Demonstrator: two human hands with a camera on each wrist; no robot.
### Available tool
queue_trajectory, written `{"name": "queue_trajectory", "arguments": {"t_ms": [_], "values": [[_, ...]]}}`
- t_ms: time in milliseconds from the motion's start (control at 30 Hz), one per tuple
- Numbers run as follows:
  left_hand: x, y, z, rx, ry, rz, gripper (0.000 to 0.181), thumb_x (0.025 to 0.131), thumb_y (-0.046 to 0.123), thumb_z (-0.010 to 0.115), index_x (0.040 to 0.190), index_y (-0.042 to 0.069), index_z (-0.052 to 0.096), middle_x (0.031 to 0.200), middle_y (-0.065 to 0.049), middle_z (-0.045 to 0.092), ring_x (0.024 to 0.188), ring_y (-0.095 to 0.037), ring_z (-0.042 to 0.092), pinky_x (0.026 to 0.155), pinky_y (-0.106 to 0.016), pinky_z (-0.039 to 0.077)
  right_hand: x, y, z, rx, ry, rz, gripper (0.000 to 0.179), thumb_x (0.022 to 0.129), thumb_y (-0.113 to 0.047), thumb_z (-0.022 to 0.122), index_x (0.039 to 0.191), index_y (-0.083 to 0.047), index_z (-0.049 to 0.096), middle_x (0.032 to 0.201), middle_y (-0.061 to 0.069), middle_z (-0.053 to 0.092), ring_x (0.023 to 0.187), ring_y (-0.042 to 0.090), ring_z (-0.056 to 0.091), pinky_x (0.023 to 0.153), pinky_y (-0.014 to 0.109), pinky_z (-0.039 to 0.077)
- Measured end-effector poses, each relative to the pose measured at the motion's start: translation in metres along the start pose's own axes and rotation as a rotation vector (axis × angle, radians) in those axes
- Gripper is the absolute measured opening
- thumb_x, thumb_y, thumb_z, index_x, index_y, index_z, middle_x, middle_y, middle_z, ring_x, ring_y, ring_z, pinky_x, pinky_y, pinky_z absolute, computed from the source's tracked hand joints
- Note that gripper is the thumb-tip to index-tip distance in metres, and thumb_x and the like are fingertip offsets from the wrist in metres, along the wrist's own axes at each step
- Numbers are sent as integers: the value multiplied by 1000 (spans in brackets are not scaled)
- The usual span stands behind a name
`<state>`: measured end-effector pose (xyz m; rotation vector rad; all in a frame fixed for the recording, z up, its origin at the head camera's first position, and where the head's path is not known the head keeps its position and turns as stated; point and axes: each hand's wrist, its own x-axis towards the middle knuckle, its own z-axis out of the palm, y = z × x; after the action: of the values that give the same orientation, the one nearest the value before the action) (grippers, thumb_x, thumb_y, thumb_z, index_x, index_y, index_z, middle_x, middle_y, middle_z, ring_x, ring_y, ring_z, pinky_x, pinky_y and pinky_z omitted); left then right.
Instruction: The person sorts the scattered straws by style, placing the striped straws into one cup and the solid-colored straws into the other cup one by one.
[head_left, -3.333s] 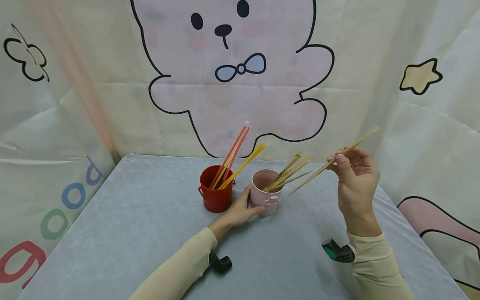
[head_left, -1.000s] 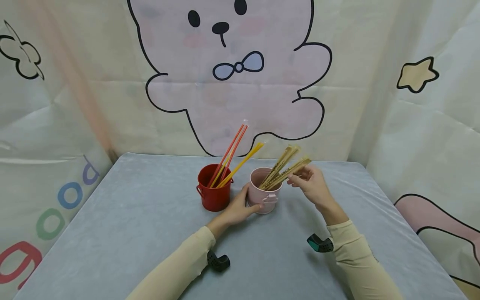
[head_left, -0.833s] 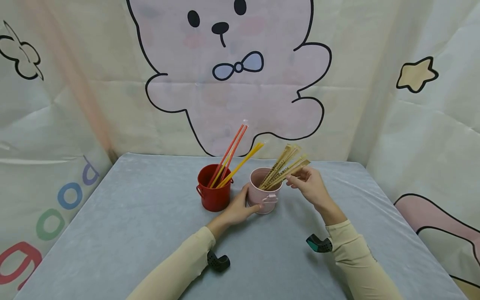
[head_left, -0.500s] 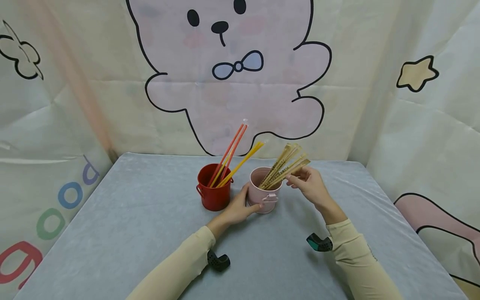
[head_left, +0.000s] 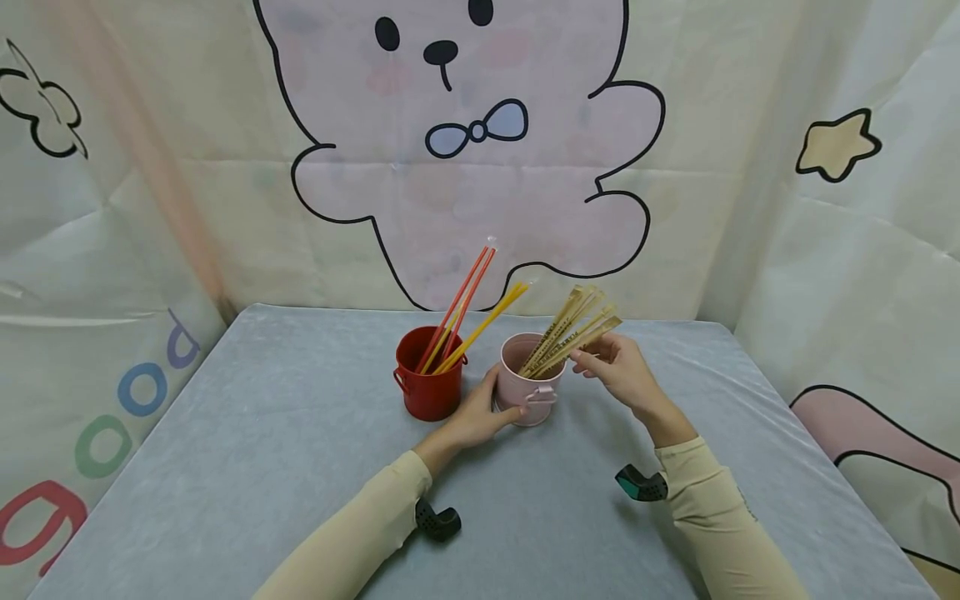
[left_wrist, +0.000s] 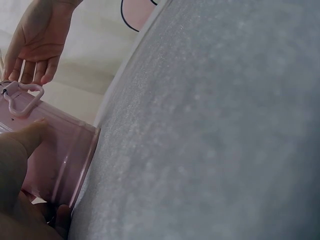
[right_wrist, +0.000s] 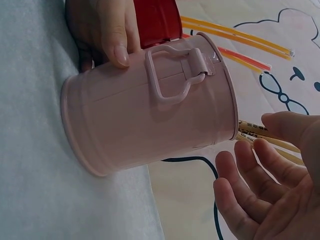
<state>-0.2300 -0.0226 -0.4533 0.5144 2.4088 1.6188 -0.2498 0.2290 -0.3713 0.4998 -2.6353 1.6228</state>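
Observation:
A small pink bucket stands upright on the table, with several packaged bamboo chopsticks leaning to the right over its rim. My left hand grips the bucket low on its side, thumb across the front near the folded handle. At the rim's right side, my right hand pinches the chopsticks between thumb and index finger. In the right wrist view their printed wrappers show beside the thumb, and the other fingers are loosely bent below. The sticks' lower ends are hidden inside the bucket.
Close to the left of my left hand is a red bucket holding red and yellow straws that lean right. A grey-blue cloth covers the table. Behind hangs a cream curtain printed with a bear.
My right hand has come left and down from the table's right side, bringing chopsticks into the pink bucket. It has hardly moved in the last second. My left hand stays on the bucket.

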Motion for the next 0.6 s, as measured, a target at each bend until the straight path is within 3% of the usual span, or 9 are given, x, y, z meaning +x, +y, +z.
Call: {"name": "queue_trajectory", "arguments": {"t_ms": [133,333,600], "values": [[0,0,0,-3,1,-7,84,94,31,71,160,17,22,165,-6,31,155,-23,25,127,-49,22,0,0,-1,-6,-15,-3,30,98,-16,65,115,9,64,97,8,72,78,5,68,76,29,60],[1,1,1,-19,-5,-5,84,94,33,71,160,19,21,165,-4,31,156,-22,25,127,-50,21,0,1,-3,-25,-37,-3,30,98,-14,65,116,10,63,107,30,69,77,3,68,77,28,59],[1,0,0,-13,-2,-29,84,93,32,71,160,19,22,165,-5,32,155,-23,26,127,-50,22,0,3,-9,-25,-111,6,34,102,-17,59,122,10,62,117,31,67,87,7,70,80,29,59]]}}
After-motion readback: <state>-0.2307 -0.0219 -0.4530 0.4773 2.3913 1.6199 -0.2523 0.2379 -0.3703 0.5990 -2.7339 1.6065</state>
